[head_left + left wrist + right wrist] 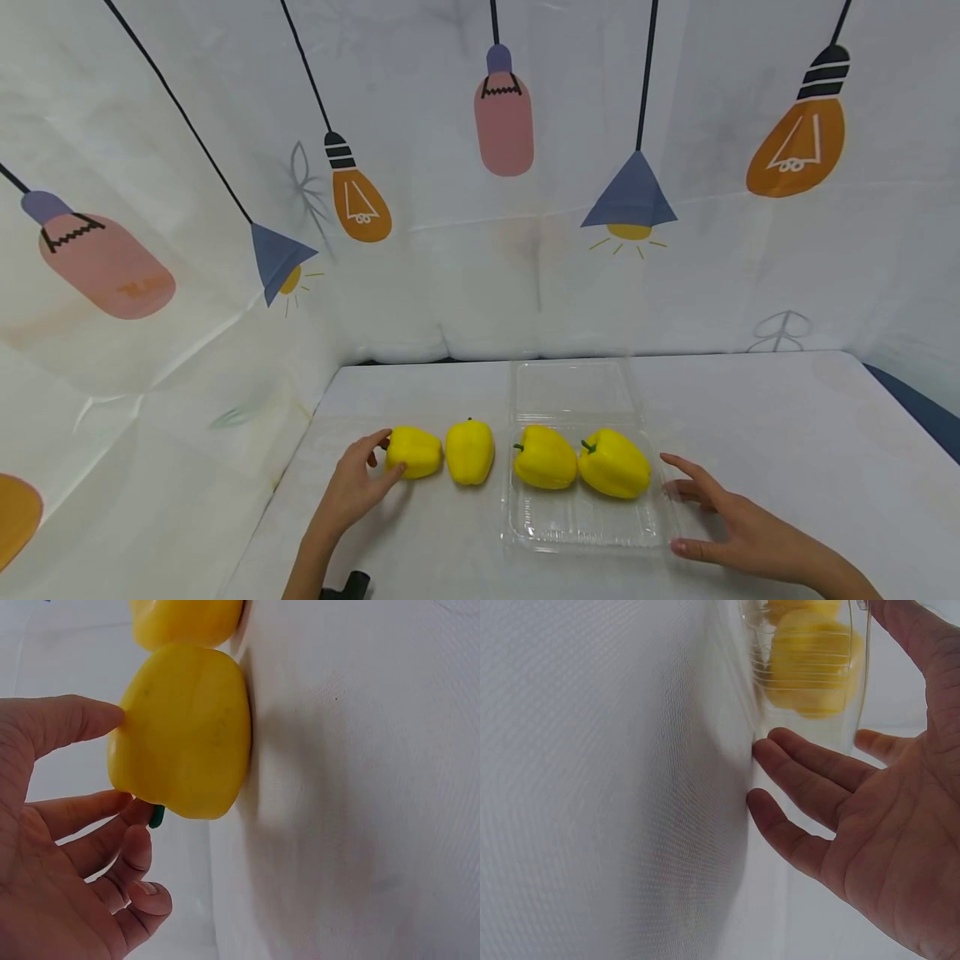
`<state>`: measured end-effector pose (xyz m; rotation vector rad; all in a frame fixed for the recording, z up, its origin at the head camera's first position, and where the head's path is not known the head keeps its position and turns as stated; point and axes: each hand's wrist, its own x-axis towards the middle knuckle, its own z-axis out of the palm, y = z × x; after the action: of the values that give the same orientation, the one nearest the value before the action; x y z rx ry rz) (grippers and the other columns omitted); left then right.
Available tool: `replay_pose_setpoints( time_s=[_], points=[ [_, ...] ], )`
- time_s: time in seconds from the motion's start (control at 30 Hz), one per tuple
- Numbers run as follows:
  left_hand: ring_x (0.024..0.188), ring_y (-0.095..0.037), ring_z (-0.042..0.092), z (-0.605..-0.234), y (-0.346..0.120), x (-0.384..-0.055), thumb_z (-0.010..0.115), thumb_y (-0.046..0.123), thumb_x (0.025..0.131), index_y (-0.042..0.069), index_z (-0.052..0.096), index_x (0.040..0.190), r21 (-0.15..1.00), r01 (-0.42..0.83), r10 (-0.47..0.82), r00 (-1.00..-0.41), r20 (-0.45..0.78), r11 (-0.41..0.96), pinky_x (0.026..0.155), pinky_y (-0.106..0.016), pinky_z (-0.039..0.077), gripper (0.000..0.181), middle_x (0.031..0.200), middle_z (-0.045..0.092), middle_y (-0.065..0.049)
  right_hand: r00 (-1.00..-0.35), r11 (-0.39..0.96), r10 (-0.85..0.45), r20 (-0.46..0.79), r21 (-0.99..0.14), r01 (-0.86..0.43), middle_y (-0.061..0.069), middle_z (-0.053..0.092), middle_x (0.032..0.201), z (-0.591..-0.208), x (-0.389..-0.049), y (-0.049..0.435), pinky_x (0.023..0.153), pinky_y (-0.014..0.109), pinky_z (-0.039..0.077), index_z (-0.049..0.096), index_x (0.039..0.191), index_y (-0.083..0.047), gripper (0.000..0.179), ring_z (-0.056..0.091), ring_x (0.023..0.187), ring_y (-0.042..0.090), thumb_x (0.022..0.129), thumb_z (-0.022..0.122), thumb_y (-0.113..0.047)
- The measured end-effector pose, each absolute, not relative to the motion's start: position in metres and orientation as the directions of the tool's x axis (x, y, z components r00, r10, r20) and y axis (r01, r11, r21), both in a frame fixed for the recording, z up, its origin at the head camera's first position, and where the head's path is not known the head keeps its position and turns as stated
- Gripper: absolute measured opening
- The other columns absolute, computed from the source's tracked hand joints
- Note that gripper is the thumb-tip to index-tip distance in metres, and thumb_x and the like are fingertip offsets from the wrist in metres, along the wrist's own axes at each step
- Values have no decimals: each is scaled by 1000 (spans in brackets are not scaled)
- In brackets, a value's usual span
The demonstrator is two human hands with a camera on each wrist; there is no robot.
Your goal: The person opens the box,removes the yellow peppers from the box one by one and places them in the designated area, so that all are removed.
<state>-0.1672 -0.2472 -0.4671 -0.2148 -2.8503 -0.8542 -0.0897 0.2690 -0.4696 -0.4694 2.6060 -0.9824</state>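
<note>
At the left, my left hand (358, 482) pinches a yellow bell pepper (416, 452) between thumb and fingers. In the left wrist view the thumb is on one side of that pepper (184, 735), with fingertips by its green stem (157, 817). Beside it on the table stands another yellow bell pepper (469, 452). Two more, a left one (546, 458) and a right one (615, 464), lie in a clear plastic clamshell box (577, 529) whose lid is folded back. My right hand (738, 533), fingers spread and relaxed, rests at the box's right edge.
A white cloth covers the table (787, 433). Behind it hangs a white curtain (450, 275) printed with lamps and bulbs, which also runs along the left side. A small black object (354, 586) shows by the left wrist.
</note>
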Motion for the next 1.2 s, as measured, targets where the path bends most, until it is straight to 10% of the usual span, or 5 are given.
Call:
replay_pose_setpoints(
  time_s=[0.33,1.2],
  points=[
    [80,-17,46,-470,-246,-169,65,48,85,11,60,119,556,142,34,-979,200,819,68,-31,39,51,103,60,0,-896,706,-410,-171,-682,-192,14,52,133,-471,-89,269,82,54,48,8,150,-25,90,54,112,29,84,66,-45],
    [80,-20,47,-469,-242,-171,64,10,89,12,64,120,589,237,78,-956,283,772,65,-26,42,32,101,52,-3,-899,703,-402,-174,-688,-181,14,51,133,-468,-88,267,83,58,46,9,150,-25,91,53,113,35,83,67,-46]
  ],
)
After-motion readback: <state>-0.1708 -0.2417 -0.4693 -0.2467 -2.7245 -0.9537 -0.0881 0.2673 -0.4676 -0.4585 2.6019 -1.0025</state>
